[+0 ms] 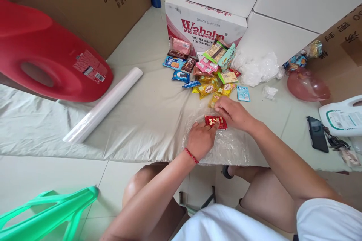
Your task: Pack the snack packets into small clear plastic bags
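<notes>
My left hand [200, 141], a red cord at its wrist, lies with its fingers stretched onto a small red snack packet [220, 122]. The packet rests flat on crinkled clear plastic film [233, 147] near the table's front edge. Just behind it, my right hand [233, 113] is closed, its fingertips pinching the edge of a yellow snack packet [214, 100]. Beyond that lies a heap of wrapped snacks, with yellow packets [207, 89], blue packets [181, 76] and a green packet [215, 51]. A light-blue packet [243, 93] is beside the heap.
At left are a roll of clear film [103, 105] and a large red jug [56, 56]. A Wahaha carton [206, 22] stands behind the heap. White crumpled plastic [258, 67], a reddish balloon-like object [308, 84], a phone [317, 134] and a white bottle [343, 116] are at right.
</notes>
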Motion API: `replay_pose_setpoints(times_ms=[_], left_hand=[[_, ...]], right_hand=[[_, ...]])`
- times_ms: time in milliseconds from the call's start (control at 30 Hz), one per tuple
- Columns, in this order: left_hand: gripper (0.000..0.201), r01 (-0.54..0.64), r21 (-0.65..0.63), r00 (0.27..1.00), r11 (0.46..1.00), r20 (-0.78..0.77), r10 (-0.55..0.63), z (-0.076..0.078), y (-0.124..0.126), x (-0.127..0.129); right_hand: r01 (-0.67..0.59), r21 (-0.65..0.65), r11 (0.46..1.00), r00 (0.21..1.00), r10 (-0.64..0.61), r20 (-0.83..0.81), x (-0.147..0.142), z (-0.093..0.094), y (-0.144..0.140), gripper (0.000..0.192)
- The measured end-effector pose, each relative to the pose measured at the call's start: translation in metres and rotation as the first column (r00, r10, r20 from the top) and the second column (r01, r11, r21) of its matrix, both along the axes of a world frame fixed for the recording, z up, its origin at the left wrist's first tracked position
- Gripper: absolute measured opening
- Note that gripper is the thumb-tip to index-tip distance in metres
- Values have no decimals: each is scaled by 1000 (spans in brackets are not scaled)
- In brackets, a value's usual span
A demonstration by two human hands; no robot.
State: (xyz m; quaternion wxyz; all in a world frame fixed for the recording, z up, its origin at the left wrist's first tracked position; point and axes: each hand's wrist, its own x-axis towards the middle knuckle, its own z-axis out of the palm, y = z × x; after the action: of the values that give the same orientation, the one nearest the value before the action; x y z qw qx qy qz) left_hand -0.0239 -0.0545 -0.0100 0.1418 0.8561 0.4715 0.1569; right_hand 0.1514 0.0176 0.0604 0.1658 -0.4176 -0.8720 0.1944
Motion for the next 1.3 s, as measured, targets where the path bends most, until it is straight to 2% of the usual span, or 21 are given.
replay_pose_setpoints(times_ms=[133, 233, 333, 400, 467, 533, 567, 633, 667, 767, 833, 933, 1000, 1067, 1133, 1200, 1233, 1267, 1300], left_hand=[[29, -2, -51, 1000, 999, -25, 1, 1, 4, -4], [29, 94, -149, 995, 984, 50, -87, 2, 11, -19], [35, 200, -268, 962, 942, 234, -138, 5, 20, -40], [34, 182, -313, 933, 932, 353, -64, 7, 26, -52], [33, 29, -291, 910, 956, 403, 95, 8, 34, -58], [51, -164, -224, 887, 961, 393, 244, 10, 42, -58], [67, -210, -196, 883, 958, 383, 271, 11, 46, -56], [92, -150, -192, 902, 970, 375, 214, 13, 52, -50], [95, -86, -207, 910, 974, 382, 162, 15, 53, -47], [79, 53, -229, 935, 972, 353, 32, 19, 53, -47], [66, 114, -235, 966, 965, 253, -52, 20, 50, -55], [59, 202, -352, 979, 914, 93, -180, 19, 42, -78], [62, 216, -430, 975, 877, 55, -214, 21, 39, -98], [60, 240, -454, 969, 858, 63, -238, 28, 39, -115], [50, 208, -417, 978, 885, 111, -177, 39, 40, -123], [38, 113, -308, 966, 945, 257, -31, 50, 40, -115], [34, 56, -245, 922, 968, 385, 44, 54, 40, -105], [32, 68, -219, 863, 973, 502, 53, 55, 39, -92], [31, 152, -219, 816, 964, 578, 3, 55, 37, -77]], right_hand=[[-123, -109, 986, 992, 122, -13, 3, -13, -39, 23], [-77, -120, 990, 995, 70, -67, 8, -36, -59, 23], [-34, -103, 994, 998, 28, -57, 10, -54, -68, 23], [-36, -65, 997, 999, 37, 12, 8, -60, -72, 23], [-48, -23, 999, 996, 50, 77, 6, -61, -74, 23], [-56, -6, 998, 993, 57, 106, 4, -59, -76, 23], [-56, -7, 998, 992, 57, 112, 3, -58, -77, 24], [-51, -16, 999, 991, 52, 126, 3, -57, -77, 24], [-45, -17, 999, 990, 47, 134, 3, -56, -76, 24], [-31, -24, 999, 990, 34, 134, 3, -56, -74, 24], [-30, -38, 999, 994, 34, 107, 3, -55, -74, 24], [-61, -63, 996, 997, 64, 46, 1, -56, -74, 24], [-84, -66, 994, 996, 84, 2, 1, -58, -75, 23], [-93, -40, 995, 995, 92, -34, 2, -62, -75, 22], [-98, 3, 995, 994, 98, -41, 2, -66, -76, 21], [-97, 46, 994, 995, 98, -26, 1, -69, -77, 22], [-91, 59, 994, 996, 92, -12, 0, -70, -77, 23], [-79, 71, 994, 997, 79, 5, -1, -71, -77, 24], [-63, 79, 995, 998, 62, 24, -3, -72, -77, 25]])
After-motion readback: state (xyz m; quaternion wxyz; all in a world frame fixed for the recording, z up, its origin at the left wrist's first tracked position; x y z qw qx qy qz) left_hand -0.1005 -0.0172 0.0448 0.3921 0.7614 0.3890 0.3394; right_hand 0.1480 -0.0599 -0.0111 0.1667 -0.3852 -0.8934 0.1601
